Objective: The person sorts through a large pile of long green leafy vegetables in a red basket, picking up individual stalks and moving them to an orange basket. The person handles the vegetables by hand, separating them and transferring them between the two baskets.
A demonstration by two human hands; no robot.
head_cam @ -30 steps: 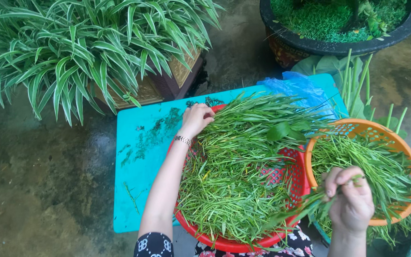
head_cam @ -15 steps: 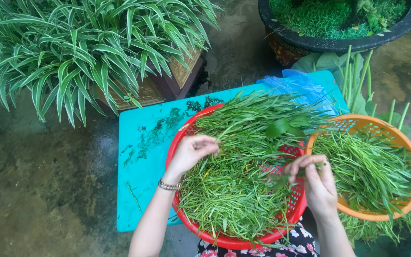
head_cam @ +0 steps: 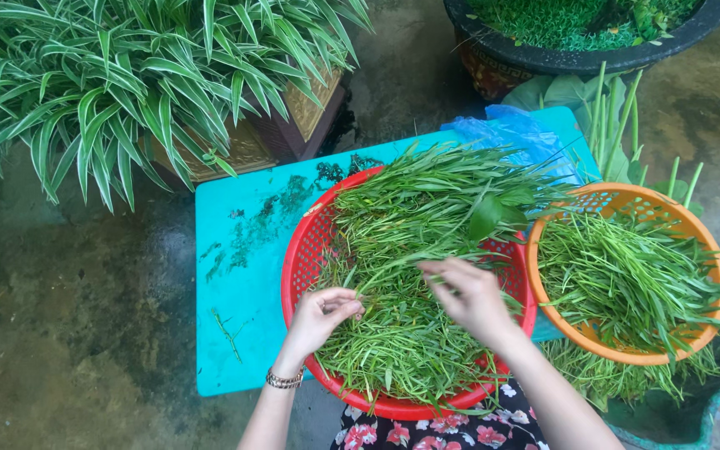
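Observation:
A red plastic basket [head_cam: 303, 258] heaped with long green stems [head_cam: 410, 242] sits on a turquoise board [head_cam: 243, 250]. My left hand [head_cam: 322, 312], a bracelet on its wrist, pinches a few stems at the basket's near left side. My right hand [head_cam: 468, 296] reaches over the middle of the heap, its fingertips closed on a thin stem. To the right stands an orange basket [head_cam: 693, 229] holding more green stems [head_cam: 627, 279].
A striped-leaf plant in a brown pot [head_cam: 127, 75] stands at the back left. A dark round planter [head_cam: 577, 33] is at the back right. A blue plastic bag [head_cam: 514, 133] lies behind the baskets. A green tub [head_cam: 693, 408] sits under the orange basket. The floor is wet concrete.
My right hand has moved left from the orange basket onto the red basket's heap. My left hand has drawn back from the far side to the near left edge.

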